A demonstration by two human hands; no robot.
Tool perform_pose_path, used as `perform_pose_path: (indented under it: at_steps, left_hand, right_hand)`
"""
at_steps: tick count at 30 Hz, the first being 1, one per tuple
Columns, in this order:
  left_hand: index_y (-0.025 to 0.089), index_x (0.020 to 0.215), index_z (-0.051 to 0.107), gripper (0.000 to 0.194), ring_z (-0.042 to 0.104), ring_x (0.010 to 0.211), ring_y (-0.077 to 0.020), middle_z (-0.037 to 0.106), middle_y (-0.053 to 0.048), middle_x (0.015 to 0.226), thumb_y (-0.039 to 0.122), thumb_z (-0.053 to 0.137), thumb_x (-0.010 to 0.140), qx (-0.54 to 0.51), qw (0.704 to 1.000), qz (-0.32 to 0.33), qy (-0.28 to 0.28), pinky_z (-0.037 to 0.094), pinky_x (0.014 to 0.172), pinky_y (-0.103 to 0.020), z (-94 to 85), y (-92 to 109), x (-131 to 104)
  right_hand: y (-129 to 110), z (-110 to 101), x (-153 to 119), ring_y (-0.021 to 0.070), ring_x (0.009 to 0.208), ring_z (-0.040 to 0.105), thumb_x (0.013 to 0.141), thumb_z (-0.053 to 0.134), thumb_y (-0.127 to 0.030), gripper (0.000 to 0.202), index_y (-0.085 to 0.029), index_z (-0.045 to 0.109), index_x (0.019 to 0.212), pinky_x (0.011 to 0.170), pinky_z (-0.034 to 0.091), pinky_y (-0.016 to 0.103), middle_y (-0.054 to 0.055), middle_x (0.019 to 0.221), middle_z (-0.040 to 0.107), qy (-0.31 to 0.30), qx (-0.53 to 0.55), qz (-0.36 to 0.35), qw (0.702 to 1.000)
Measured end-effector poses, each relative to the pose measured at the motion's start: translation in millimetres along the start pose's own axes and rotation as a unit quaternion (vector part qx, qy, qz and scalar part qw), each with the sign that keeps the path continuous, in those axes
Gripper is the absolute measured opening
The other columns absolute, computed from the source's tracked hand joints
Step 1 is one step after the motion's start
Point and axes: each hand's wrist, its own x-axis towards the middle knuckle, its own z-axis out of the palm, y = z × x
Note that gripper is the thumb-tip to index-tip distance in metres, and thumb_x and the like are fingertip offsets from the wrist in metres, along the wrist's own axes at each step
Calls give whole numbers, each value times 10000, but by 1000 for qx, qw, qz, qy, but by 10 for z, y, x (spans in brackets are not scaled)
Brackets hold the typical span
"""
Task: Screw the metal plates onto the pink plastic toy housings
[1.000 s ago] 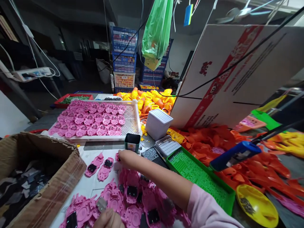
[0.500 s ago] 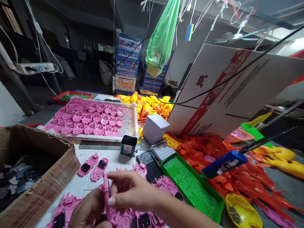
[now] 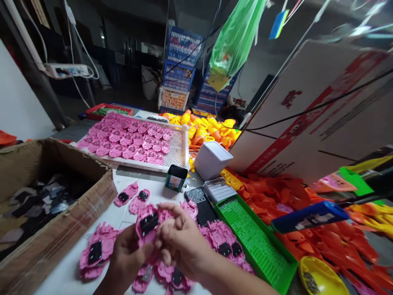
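A pink plastic casing [image 3: 143,241] with a black rectangular piece [image 3: 149,223] set in it is tilted up toward me. My left hand [image 3: 127,250] grips its lower left side, thumb across the front. At the casing's right edge, my right hand [image 3: 181,235] has its fingers curled in, with the index finger reaching toward the top; whatever is between those fingertips is hidden. Two similar casings [image 3: 139,200] lie just beyond. More pink casings [image 3: 95,250] are piled to the left, and another heap [image 3: 225,243] lies to the right of my hands.
A cardboard box [image 3: 82,221] of dark scraps stands left. Behind are a white tray [image 3: 179,149] with rows of pink pieces and a small dark green container [image 3: 176,178]. Right are a green basket [image 3: 254,241], a yellow bowl [image 3: 325,278], a blue-handled tool [image 3: 310,216] and orange parts.
The casing has turned from edge-on to showing its inner face with the black piece. My right fingers have shifted from pinching it to curling at its right edge. The view has swung slightly.
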Motion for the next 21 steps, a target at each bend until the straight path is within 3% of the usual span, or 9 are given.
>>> perform_pose_path:
  at_steps: [3, 6, 9, 12, 14, 17, 19, 21]
  left_hand:
    - [162, 691, 696, 289, 597, 516, -161, 651, -19, 583, 301, 861, 499, -34, 999, -17, -6, 512, 541, -291, -36, -20, 69]
    - [170, 725, 698, 261, 567, 479, -136, 618, 2, 548, 309, 831, 549, -53, 998, -23, -9, 496, 513, -269, -70, -43, 90]
    - [168, 735, 696, 239, 548, 477, -120, 612, 4, 560, 307, 811, 577, -46, 998, -28, -19, 479, 508, -248, -65, -65, 75]
    - [154, 735, 688, 254, 521, 484, -107, 610, -4, 584, 315, 799, 574, -13, 998, -39, -38, 438, 490, -218, -44, -87, 53]
    - [141, 683, 657, 261, 458, 463, -81, 550, 18, 543, 321, 799, 559, 21, 997, -54, -48, 386, 469, -192, -37, -104, 39]
    - [137, 576, 565, 298, 359, 469, -55, 431, 50, 507, 320, 797, 541, 80, 993, -64, -62, 309, 463, -173, -42, -141, 17]
    - [144, 568, 527, 335, 320, 477, -53, 385, 59, 508, 347, 792, 546, 100, 990, -71, -73, 270, 463, -174, -56, -178, 5]
    - [154, 596, 516, 372, 284, 465, -50, 352, 70, 502, 407, 788, 561, 99, 987, -96, -85, 241, 456, -179, -81, -226, -2]
  right_hand:
    - [-132, -12, -60, 44, 304, 473, 581, 854, -325, 412, -188, 537, 807, 292, 322, 114, -45, 511, 637, 45, -3, -60, 997]
    - [-246, -64, -83, 29, 356, 478, 541, 870, -307, 326, -150, 600, 633, 326, 329, 110, -33, 481, 607, 71, -32, -93, 993]
    - [-314, -109, -79, 22, 425, 501, 518, 878, -276, 272, -162, 694, 684, 410, 392, 128, -40, 524, 600, 82, -96, -103, 987]
    - [-359, -143, -69, 44, 479, 520, 619, 819, -329, 243, -184, 727, 791, 464, 418, 173, -30, 584, 599, 70, -203, -118, 969]
    - [-396, -160, -64, 65, 513, 519, 718, 739, -372, 219, -186, 722, 834, 483, 411, 201, -12, 618, 602, 67, -299, -163, 938]
    - [-465, -173, -60, 98, 620, 534, 786, 672, -380, 203, -181, 705, 802, 580, 431, 244, 21, 695, 617, 54, -464, -258, 846]
    - [-503, -182, -69, 110, 682, 544, 807, 651, -378, 212, -172, 696, 779, 647, 441, 258, 30, 731, 608, 24, -540, -272, 796]
    - [-517, -206, -93, 107, 698, 542, 826, 629, -377, 222, -168, 688, 780, 664, 442, 252, 26, 741, 592, 1, -571, -253, 781]
